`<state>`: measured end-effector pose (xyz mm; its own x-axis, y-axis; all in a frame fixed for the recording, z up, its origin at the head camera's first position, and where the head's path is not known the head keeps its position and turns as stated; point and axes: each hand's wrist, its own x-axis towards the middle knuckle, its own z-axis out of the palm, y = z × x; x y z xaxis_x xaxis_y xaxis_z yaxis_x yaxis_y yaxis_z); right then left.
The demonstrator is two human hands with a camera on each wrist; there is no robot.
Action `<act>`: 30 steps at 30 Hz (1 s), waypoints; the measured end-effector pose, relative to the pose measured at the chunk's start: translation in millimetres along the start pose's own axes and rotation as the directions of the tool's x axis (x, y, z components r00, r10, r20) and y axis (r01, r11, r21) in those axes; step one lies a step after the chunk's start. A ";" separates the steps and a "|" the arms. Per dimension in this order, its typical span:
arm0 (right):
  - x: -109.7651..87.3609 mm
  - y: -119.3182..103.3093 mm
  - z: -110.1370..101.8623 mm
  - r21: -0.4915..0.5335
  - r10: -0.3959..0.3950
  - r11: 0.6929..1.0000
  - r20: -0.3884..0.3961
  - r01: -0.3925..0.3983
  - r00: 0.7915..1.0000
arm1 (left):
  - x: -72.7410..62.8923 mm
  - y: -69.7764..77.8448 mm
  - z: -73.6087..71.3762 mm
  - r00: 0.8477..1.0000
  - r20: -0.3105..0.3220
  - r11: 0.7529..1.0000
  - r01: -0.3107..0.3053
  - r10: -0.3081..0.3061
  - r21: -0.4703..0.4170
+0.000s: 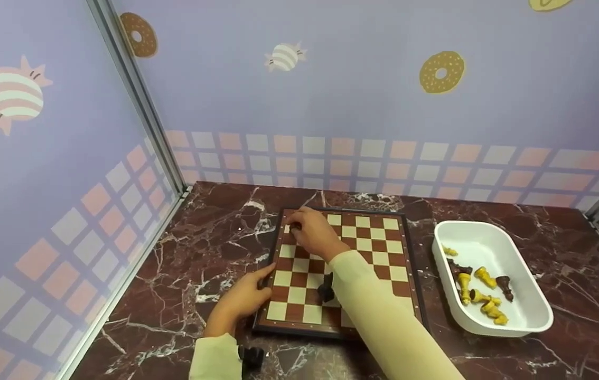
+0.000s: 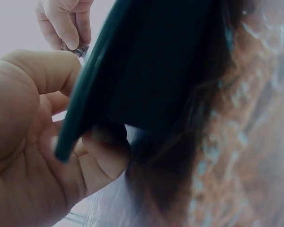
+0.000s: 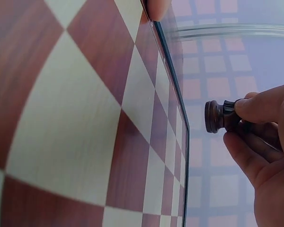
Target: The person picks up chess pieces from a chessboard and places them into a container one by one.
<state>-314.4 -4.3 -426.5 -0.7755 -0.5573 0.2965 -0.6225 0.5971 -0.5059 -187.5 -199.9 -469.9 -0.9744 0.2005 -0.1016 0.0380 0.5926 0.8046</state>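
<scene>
A brown and cream chessboard [image 1: 380,245] with a dark rim lies flat on the table. Over its far left corner, my right hand [image 1: 314,232] pinches a dark brown chess piece [image 3: 221,116] between thumb and fingers. The right wrist view shows the piece's round base pointing at the board, a gap between them; its top is hidden in the fingers. My left hand [image 1: 244,296] grips the board's left edge, thumb and fingers on either side of the rim [image 2: 78,111] in the left wrist view.
Right of the board stands a white tub [image 1: 534,295] holding several yellow and dark chess pieces [image 1: 485,277]. Dark red marbled table surface [image 1: 172,295] surrounds the board. Patterned lilac walls [image 1: 352,95] close off the back and left.
</scene>
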 end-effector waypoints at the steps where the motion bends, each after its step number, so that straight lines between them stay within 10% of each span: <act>1: -1.1 0.4 -0.5 0.001 -0.002 1.000 -0.003 0.002 1.000 | -0.1 0.2 -0.1 1.000 -0.003 1.000 -0.001 0.001 0.003; 30: -52.8 -1.1 -24.9 0.029 -0.030 0.999 -0.067 0.032 0.997 | -0.4 1.2 1.4 1.000 -0.002 1.000 0.003 -0.003 -0.027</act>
<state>-275.4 38.8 -421.5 -0.7620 -0.5347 0.3653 -0.6435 0.5619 -0.5198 -186.8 -198.2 -469.7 -0.9749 0.1975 -0.1029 0.0294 0.5721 0.8197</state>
